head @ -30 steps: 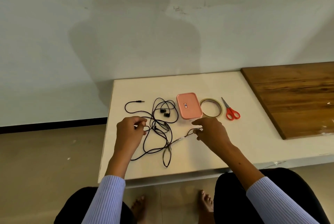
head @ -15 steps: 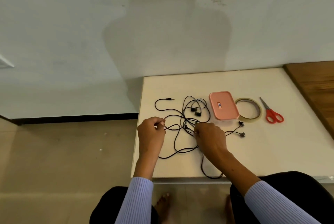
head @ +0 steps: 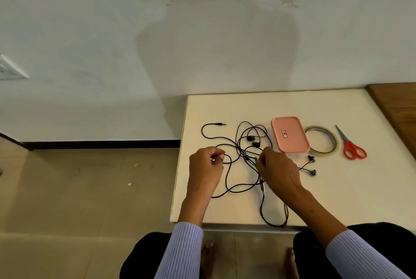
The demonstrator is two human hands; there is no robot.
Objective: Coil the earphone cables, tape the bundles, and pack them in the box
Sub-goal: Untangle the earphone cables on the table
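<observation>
Tangled black earphone cables (head: 238,150) lie spread over the left part of the white table (head: 337,195). One jack plug (head: 221,124) points right at the far left, and two earbuds (head: 311,165) lie to the right of my right hand. My left hand (head: 208,164) pinches a strand of cable near the table's left edge. My right hand (head: 275,168) pinches the cables at the middle of the tangle. A closed pink box (head: 289,134) stands just beyond my right hand. A loop of cable hangs over the table's front edge.
A tape roll (head: 322,141) lies flat to the right of the box, and red-handled scissors (head: 351,147) lie further right. A wooden board (head: 398,107) adjoins the table's right side. Tiled floor lies left of the table, a wall behind it.
My right hand moved left from the earbuds' end into the middle of the tangle, leaving two earbuds lying on the table. My left hand keeps its pinch. The camera view shifted left.
</observation>
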